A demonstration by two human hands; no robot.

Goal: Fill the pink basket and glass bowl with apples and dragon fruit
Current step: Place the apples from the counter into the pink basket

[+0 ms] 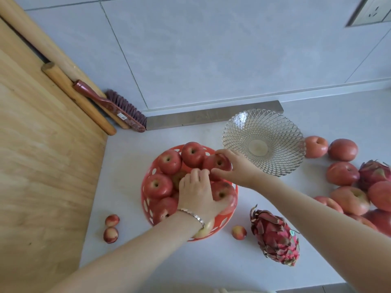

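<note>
Pale grey surface point(173, 261) carries a round pink plastic basket point(222, 226) heaped with red apples point(169, 161). At its centre the left hand point(197, 193) lies on the fruit, fingers curled; at 1 o'clock the right hand point(237, 166) has fingers gripping one apple point(218, 162). An empty faceted glass bowl point(263, 142) sits at 2 o'clock, a scaly magenta dragon fruit point(275, 237) at 4 o'clock.

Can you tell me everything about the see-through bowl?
The glass bowl is clear, wide and shallow, cut all over with a diamond pattern, with a wavy rim and a smooth round middle. It stands upright and empty on the white counter, behind and right of the pink basket. No fruit or hand touches it.
</note>
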